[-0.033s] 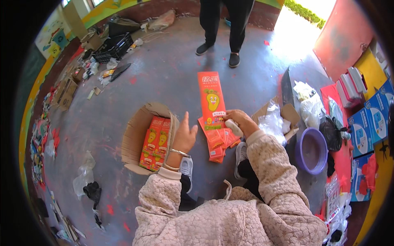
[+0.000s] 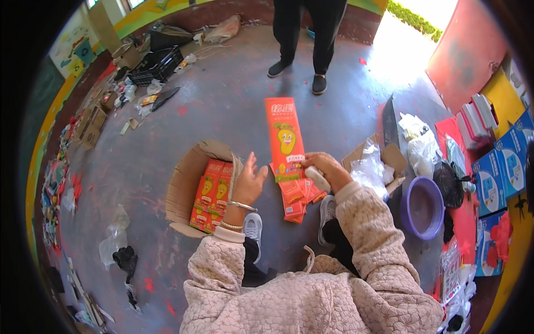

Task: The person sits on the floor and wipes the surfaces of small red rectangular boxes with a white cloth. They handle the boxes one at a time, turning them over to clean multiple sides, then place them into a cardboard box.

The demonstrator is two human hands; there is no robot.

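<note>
My right hand [image 2: 332,168] grips the lower end of a long flat orange carton [image 2: 285,136] with a yellow cartoon fruit on it, held out over the floor. A small white cylinder [image 2: 318,179] is also in that hand. Under it lies a fanned pile of similar orange cartons [image 2: 295,201]. My left hand [image 2: 251,181] is open with fingers spread, holding nothing, at the right rim of an open cardboard box [image 2: 183,186]. Inside the box lie more orange cartons [image 2: 212,195], flat side by side.
A person in dark trousers and dark shoes stands ahead [image 2: 303,39]. A purple basin [image 2: 423,209], plastic bags [image 2: 418,142] and blue boxes [image 2: 500,172] sit on my right. A black crate [image 2: 160,64] and scattered litter lie at the far left.
</note>
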